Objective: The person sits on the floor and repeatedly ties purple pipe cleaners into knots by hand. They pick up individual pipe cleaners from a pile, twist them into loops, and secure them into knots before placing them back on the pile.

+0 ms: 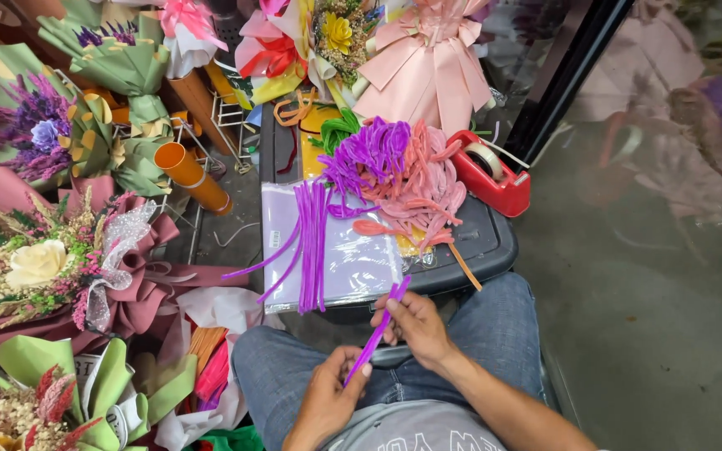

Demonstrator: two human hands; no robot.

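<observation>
Crinkled paper in green, maroon and white wraps the bouquets (pixel 60 276) crowding the left side, their dried grasses spiky around a soft cream rose, with an orange cardboard tube (pixel 192 177) among them. Fuzzy straight purple pipe cleaners (pixel 311 244) lie in a bundle on a glossy lilac plastic sheet (pixel 353 259), beside a tangled heap of curled purple and salmon-pink pipe cleaners (pixel 407 179), all on a dark plastic bin lid (pixel 486 242) serving as the counter. A red tape dispenser (pixel 495 177) sits at its right edge, and a pleated pink paper bouquet (pixel 432 63) stands behind. Bare grey concrete floor (pixel 645 317) spreads to the right by a glass door. Over a denim lap, the left hand (pixel 327 401) pinches the lower end of a purple pipe cleaner (pixel 378 330) between thumb and fingers; the right hand (pixel 415 326) grips its upper end, fingers curled closed around it
</observation>
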